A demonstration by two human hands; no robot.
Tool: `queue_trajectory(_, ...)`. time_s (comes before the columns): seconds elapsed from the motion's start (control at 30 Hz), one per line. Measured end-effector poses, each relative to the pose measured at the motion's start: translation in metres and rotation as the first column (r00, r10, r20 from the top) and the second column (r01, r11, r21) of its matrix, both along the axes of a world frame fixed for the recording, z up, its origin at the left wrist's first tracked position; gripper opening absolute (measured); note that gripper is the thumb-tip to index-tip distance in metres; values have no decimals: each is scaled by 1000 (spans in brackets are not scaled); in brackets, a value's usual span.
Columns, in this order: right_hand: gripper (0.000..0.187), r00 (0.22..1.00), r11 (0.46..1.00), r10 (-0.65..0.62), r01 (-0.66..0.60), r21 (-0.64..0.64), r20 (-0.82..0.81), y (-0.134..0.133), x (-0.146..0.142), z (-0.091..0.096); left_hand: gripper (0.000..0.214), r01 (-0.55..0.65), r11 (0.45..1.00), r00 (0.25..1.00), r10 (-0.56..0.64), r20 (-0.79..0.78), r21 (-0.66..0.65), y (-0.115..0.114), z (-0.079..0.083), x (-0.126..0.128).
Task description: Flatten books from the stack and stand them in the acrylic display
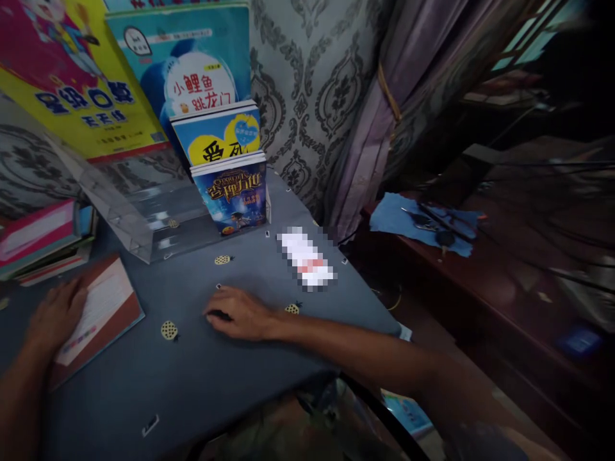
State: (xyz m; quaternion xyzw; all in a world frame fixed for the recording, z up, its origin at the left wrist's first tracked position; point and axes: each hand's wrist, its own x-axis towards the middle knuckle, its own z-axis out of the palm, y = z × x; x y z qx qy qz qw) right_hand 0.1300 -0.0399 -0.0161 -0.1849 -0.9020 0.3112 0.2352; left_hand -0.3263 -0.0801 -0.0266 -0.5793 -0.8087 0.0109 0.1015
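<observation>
My left hand point(57, 317) lies flat, fingers stretched, over the left part of a book point(108, 307) with a reddish-brown and white cover. The book rests on the grey-blue tabletop. My right hand point(240, 314) is on the table to the right of it, fingers curled in and thumb against them. A dark gap shows between thumb and forefinger, with nothing visible in it. Beyond that hand, to the right, a phone-shaped object point(307, 259) with a blurred-out bright face lies on the table.
Behind stands a clear acrylic rack point(129, 237) with upright books, a blue storybook point(235, 198) in front. A pile of books point(43, 246) lies at the left. Beyond the table's right edge, a dark red cabinet point(408, 269) carries a blue cloth point(389, 214) with small tools.
</observation>
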Motion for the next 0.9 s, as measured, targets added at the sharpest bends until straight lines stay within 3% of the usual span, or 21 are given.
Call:
queue_trajectory(0.17, 13, 997, 986, -31, 19, -166, -68, 5, 0, -1, 85, -82, 996, 982, 78, 170, 19, -9, 0, 17)
queue_trajectory(0.33, 13, 993, 977, -50, 26, -214, -106, 6, 0, -3, 88, -5, 999, 971, -6, 241, 45, -30, -1, 42)
queue_trajectory(0.53, 11, 992, 989, -20, 2, -145, -122, 4, 0, -4, 80, -17, 999, 951, 7, 309, 28, -56, -4, 82)
queue_trajectory(0.73, 15, 995, 999, -7, 3, -45, -95, 2, 2, -3, 71, 128, 990, 929, -138, 342, 54, -73, -7, 118)
queue_trajectory(0.9, 19, 996, 989, 50, -40, 139, -76, 1, 4, -2, 66, 205, 977, 923, -213, 319, 60, -72, -7, 155)
